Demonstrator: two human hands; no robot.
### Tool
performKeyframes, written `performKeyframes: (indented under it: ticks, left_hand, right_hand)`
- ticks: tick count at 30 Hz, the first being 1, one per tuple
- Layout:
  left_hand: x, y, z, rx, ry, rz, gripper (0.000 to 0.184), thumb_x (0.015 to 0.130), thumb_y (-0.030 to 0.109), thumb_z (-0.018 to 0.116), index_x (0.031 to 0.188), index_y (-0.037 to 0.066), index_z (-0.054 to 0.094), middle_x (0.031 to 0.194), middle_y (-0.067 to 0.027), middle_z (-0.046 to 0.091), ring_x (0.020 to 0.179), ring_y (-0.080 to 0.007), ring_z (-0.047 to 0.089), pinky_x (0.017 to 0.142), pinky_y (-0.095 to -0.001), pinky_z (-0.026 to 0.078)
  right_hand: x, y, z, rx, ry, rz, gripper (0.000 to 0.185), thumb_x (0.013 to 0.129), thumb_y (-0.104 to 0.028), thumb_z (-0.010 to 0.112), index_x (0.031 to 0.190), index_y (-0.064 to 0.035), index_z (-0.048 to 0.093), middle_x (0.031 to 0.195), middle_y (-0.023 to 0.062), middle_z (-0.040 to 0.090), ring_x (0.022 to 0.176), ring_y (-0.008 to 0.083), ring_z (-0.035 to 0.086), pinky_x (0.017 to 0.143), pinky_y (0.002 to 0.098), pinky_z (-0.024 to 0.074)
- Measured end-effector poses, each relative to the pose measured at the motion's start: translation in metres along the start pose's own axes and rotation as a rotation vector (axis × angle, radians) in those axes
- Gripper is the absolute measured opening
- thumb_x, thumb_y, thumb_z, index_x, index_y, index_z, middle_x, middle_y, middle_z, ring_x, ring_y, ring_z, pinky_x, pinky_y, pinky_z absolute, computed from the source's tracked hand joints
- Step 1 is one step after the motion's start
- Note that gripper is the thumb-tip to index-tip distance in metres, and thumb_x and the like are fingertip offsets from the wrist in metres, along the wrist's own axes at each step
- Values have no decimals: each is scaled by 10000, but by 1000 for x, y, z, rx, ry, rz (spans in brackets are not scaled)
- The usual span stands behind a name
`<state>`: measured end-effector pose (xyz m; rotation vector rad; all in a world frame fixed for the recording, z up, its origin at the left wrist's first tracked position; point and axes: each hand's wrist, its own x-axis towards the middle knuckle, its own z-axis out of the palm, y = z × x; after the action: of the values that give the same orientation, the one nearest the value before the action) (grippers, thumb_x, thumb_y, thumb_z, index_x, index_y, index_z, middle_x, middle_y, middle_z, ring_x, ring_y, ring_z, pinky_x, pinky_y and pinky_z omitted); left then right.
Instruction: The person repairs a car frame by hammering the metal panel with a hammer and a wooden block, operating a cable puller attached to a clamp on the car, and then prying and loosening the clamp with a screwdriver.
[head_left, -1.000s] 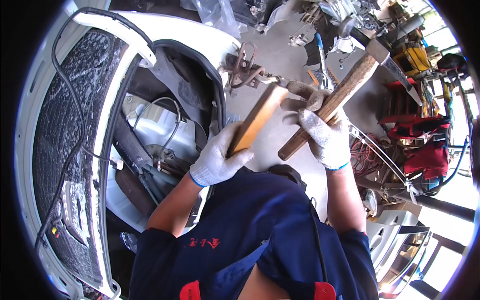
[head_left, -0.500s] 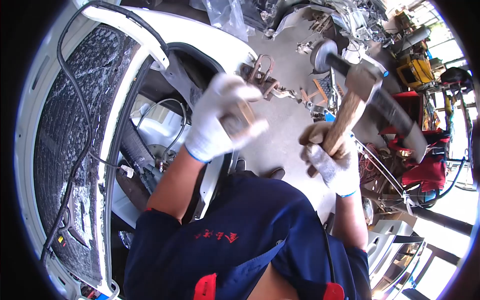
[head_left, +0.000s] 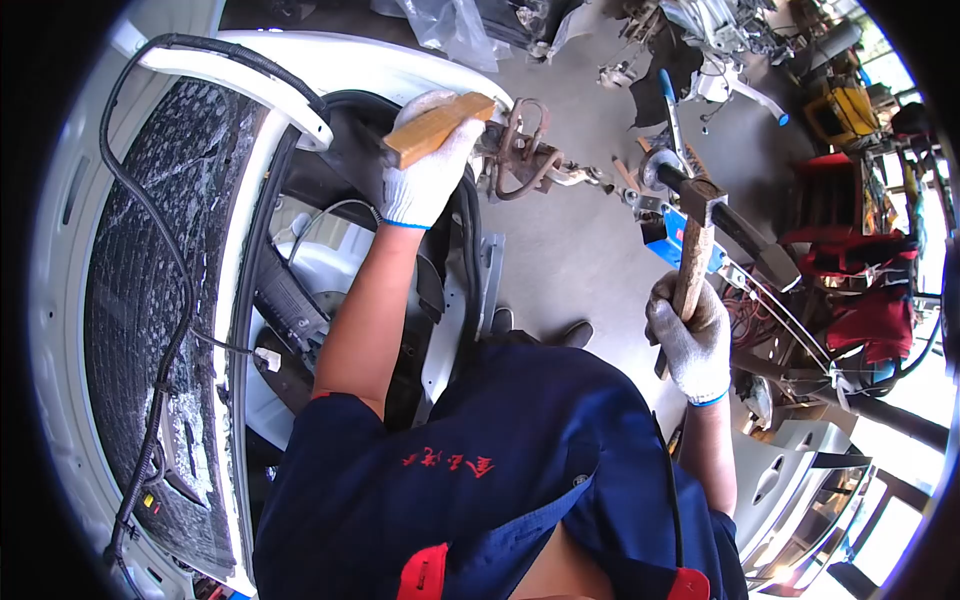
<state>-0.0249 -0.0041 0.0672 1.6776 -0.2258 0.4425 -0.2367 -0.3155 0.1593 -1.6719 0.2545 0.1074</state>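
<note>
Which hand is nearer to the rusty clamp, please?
Left: the left hand is beside the rusty clamp in view; the right hand, gripping the hammer, is farther off, lower right.

This looks like a car body repair workshop. On the left stands a white car body (head_left: 375, 62) with its inside laid open, a rusty clamp (head_left: 520, 165) and chain (head_left: 582, 174) at its edge. Metal parts (head_left: 715, 28) are heaped at the far side of the grey floor (head_left: 560, 255), what looks like a loose car door (head_left: 785, 475) stands near right, and a hammer (head_left: 697, 255) is held up.
</note>
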Motion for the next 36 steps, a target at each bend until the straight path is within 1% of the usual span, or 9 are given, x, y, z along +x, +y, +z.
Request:
performKeyframes:
  ticks: [11, 15, 19, 24, 27, 29, 33, 35, 36]
  left_hand:
    - [1, -5, 12, -57, -85, 133, 451, 950, 23, 826, 1330, 2, 585, 1223, -122, 738, 1107, -206, 737, 973, -333, 607]
    - [7, -8, 11, 58, -41, 94, 341, 951, 46, 846, 1223, -3, 647, 1152, -110, 760, 1031, -192, 752, 921, -326, 617]
    - [4, 4, 17, 28, -29, 68, 297, 953, 64, 852, 1173, -11, 667, 1090, -111, 783, 981, -184, 768, 878, -334, 625]
    - [2, -11, 23, 104, 18, 218, 376, 963, 55, 816, 1275, -52, 635, 1176, -148, 766, 1032, -208, 769, 904, -340, 628]
    - [1, -17, 22, 126, -46, 20, 350, 965, 62, 813, 1247, -39, 630, 1168, -152, 756, 1037, -228, 770, 900, -339, 629]
    - [10, -23, 19, 230, -72, 194, 349, 959, 70, 823, 1241, -16, 635, 1112, -150, 759, 992, -238, 777, 869, -342, 632]
    - [8, -19, 22, 68, -29, 169, 303, 944, 60, 841, 1154, 12, 627, 1037, -107, 765, 936, -219, 786, 796, -340, 629]
    - [12, -37, 21, 248, 14, 425, 336, 945, 41, 839, 1176, 10, 597, 1054, -109, 746, 965, -198, 766, 826, -329, 624]
    - [11, -31, 22, 145, -2, 324, 348, 935, 43, 849, 1169, 9, 592, 1034, -106, 733, 956, -198, 760, 827, -331, 623]
  right_hand:
    - [12, 5, 8, -208, -96, -63, 104, 1019, -16, 682, 1118, -14, 650, 848, -13, 632, 701, 43, 571, 637, 223, 479]
    - [14, -7, 21, -310, -83, -89, 111, 1011, -18, 701, 1112, -4, 657, 885, -10, 646, 753, 47, 586, 679, 234, 490]
    - [13, -48, 42, -471, -234, -185, 304, 961, -140, 763, 1218, 6, 689, 904, 173, 706, 804, 271, 707, 786, 396, 572]
    - [17, -66, 72, -506, -462, -428, 384, 980, -249, 789, 1253, -7, 669, 1017, 225, 713, 955, 447, 727, 843, 497, 587]
    - [21, -70, 85, -488, -508, -300, 365, 997, -246, 757, 1252, -6, 653, 1031, 246, 709, 985, 475, 718, 858, 514, 580]
    - [18, -71, 88, -501, -493, -318, 372, 1000, -241, 748, 1269, -7, 640, 1030, 249, 709, 983, 475, 717, 855, 518, 579]
    - [11, -72, 92, -545, -485, -558, 380, 1009, -244, 733, 1283, -7, 619, 1004, 254, 709, 971, 471, 718, 847, 520, 579]
    - [14, -71, 94, -603, -480, -579, 363, 1011, -246, 731, 1261, -9, 618, 985, 253, 709, 951, 470, 721, 833, 522, 581]
    - [15, -70, 95, -634, -472, -587, 355, 1012, -247, 730, 1249, -9, 617, 975, 253, 709, 941, 469, 722, 826, 523, 582]
